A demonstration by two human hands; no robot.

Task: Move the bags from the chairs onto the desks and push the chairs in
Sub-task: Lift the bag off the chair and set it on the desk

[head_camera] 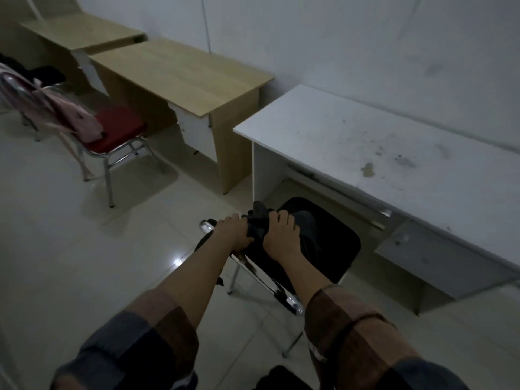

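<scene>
We look down on a dim room; low light makes dark surfaces hard to separate. Our left hand (235,230) and right hand (278,239) both clench the bunched top of a black bag (257,220), which rests against the back of a black chair (332,240). Where the bag ends and the black seat begins we cannot tell, since both merge in shadow. The left hand also lies over the chrome top rail of the chair back; our forearms and plaid sleeves (157,327) hide much of the frame. The chair stands just in front of the white counter (351,142), its seat near the counter's edge and not tucked under it. The counter's top is stained and is cut off at the right edge of the view.

To the left, a wooden counter (180,74) stands just beside the white one along the wall, and a second wooden counter (78,33) lies beyond it, partly out of view. A red chair (118,128) stands apart from the first wooden counter, with a pink bag (81,119) hanging over its back and touching the seat. Further left, dark shapes on another chair (45,74) are too cropped and dim to identify. A dark object at the bottom edge is likewise unclear.
</scene>
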